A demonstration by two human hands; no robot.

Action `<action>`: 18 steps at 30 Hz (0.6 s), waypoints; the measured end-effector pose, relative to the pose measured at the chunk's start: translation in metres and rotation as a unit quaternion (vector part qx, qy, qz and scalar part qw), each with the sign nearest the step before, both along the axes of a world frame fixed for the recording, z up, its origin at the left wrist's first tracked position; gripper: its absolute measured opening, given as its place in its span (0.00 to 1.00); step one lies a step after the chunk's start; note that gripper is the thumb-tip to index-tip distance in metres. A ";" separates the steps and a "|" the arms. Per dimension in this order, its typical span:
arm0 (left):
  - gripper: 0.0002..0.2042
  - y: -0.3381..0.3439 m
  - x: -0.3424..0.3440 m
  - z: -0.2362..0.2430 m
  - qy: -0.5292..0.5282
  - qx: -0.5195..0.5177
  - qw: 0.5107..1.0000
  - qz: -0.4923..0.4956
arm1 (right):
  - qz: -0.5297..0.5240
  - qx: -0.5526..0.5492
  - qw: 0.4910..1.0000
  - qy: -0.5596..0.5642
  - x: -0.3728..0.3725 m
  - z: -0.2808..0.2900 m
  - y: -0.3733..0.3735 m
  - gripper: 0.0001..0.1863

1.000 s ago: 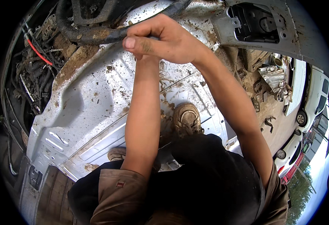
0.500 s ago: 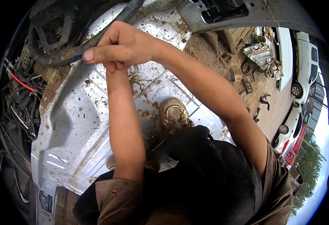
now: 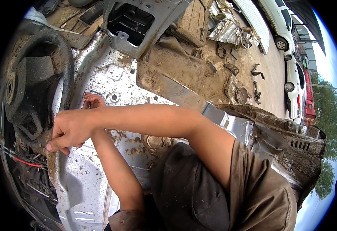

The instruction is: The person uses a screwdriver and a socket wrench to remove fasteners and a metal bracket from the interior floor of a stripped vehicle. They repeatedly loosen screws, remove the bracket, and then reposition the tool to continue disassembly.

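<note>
My right forearm crosses in front of my left one. My right hand (image 3: 71, 130) hangs near the lower part of a dirty black steering wheel (image 3: 67, 82). Its fingers curl under and its thumb points left; the palm side is hidden, so anything in it does not show. Just beyond, my left hand (image 3: 94, 101) shows only its bent, slightly parted fingers, above a mud-spattered silver metal floor panel (image 3: 99, 82). The left wrist lies behind my right forearm, and I see nothing clearly held in that hand.
Cables and a red wire (image 3: 28, 161) lie tangled at the left. A grey metal frame with an opening (image 3: 139, 48) rises at the far side. Crumpled metal scrap (image 3: 233, 34) and loose parts lie on the dirt ground. White cars (image 3: 293, 82) stand at the right.
The view has swung, so more of the steering wheel and ground shows. Both hands now appear farther left and lower. My left fingers, hidden before, have come into sight.
</note>
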State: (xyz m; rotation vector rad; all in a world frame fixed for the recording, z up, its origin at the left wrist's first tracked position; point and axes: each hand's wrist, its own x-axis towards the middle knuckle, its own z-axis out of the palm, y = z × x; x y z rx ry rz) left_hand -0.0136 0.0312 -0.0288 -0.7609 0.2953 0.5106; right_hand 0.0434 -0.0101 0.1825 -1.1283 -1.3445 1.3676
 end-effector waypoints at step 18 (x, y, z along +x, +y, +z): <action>0.22 -0.135 0.125 0.097 0.032 0.357 0.843 -0.401 | -0.086 0.089 0.949 -0.290 0.013 0.067 -0.053 0.21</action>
